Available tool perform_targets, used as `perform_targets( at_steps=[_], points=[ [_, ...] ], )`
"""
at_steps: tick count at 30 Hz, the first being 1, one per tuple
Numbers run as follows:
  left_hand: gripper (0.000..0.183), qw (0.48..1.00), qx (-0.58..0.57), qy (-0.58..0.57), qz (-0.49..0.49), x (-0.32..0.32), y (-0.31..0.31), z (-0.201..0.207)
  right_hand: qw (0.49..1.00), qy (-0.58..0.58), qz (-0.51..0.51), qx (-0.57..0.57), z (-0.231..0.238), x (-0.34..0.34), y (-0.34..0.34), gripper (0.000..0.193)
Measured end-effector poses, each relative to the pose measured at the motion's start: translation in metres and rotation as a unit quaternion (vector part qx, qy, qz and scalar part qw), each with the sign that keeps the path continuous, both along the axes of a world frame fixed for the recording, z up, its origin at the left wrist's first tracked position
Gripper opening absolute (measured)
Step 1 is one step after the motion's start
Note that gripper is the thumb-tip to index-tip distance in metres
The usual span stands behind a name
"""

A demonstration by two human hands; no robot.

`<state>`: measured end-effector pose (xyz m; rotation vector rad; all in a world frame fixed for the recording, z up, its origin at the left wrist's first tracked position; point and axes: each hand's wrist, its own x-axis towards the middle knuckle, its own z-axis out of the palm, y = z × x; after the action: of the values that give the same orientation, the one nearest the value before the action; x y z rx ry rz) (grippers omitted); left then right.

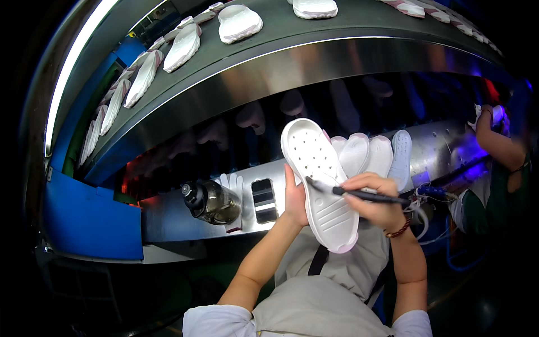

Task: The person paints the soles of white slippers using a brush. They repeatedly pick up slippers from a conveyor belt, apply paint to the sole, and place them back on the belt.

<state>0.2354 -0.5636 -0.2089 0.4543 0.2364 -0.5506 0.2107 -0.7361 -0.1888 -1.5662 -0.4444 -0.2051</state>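
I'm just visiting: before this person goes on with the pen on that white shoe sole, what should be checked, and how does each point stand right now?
1. Sole held firmly: the left hand grips the white sole along its left edge, tread side up. Ok.
2. Pen in hand: the right hand holds the black pen. Ok.
3. Tip placement: the tip lies against the sole's middle. Ok; any mark it leaves cannot be told.
4. Space around: the dark bottle and glove on the metal ledge sit clear of the hands. Ok.
5. Other soles standing behind: close to the held one; touching or not, cannot tell.
6. Co-worker's arm at the right: apart. Ok.
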Motion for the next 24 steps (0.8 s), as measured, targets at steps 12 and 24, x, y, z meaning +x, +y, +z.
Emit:
perform_targets(
  at_steps=[12,24],
  points=[
    [0.075,0.994,-0.006,-0.103,0.028,0.000,-0.005,0.034,0.997,-0.077,0.016,0.007,0.017,0.001,-0.004,0.016],
    [0.078,0.970,0.121,-0.170,0.125,0.016,0.010,0.056,0.983,-0.060,0.174,0.003,0.006,-0.024,-0.020,0.023]
  ],
)
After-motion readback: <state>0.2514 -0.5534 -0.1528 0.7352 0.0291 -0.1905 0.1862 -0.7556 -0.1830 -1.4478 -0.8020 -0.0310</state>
